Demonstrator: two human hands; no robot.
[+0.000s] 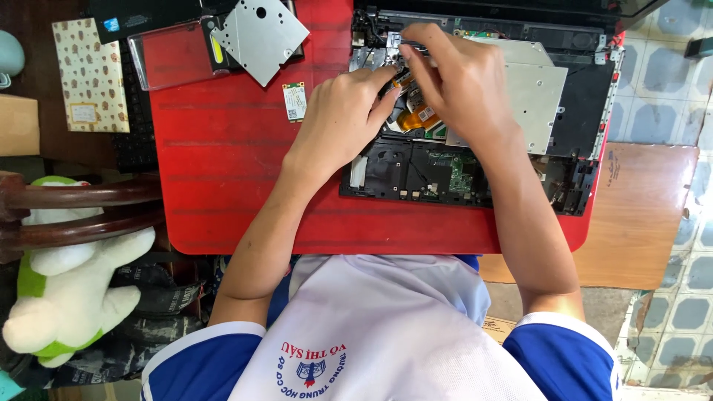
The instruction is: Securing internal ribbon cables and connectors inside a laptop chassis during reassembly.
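- Right now we work on the opened laptop base (520, 178), which lies in the upper right of the frame on the red desk (223, 171), its long axis running left to right across the picture.
- Our two hands meet over the upper left part of that base, just left of the silver metal drive (546, 93), where an orange flat cable (416, 117) and small parts sit.
- Our left hand (338, 122) comes in from the lower left; its fingers are curled together, the tips pressed down by the orange cable. We cannot tell whether it pinches anything.
- Our right hand (453, 74) reaches in from the lower right and lies over the same spot, slightly higher in the frame; its fingertips are drawn nearly closed on a small dark part, which is too small to make out.
- Both hands are about equally near the spot and touch at the fingers.
- Elsewhere, a loose silver plate (260, 33) and a small green card (294, 102) lie in the upper left, well apart from the hands.
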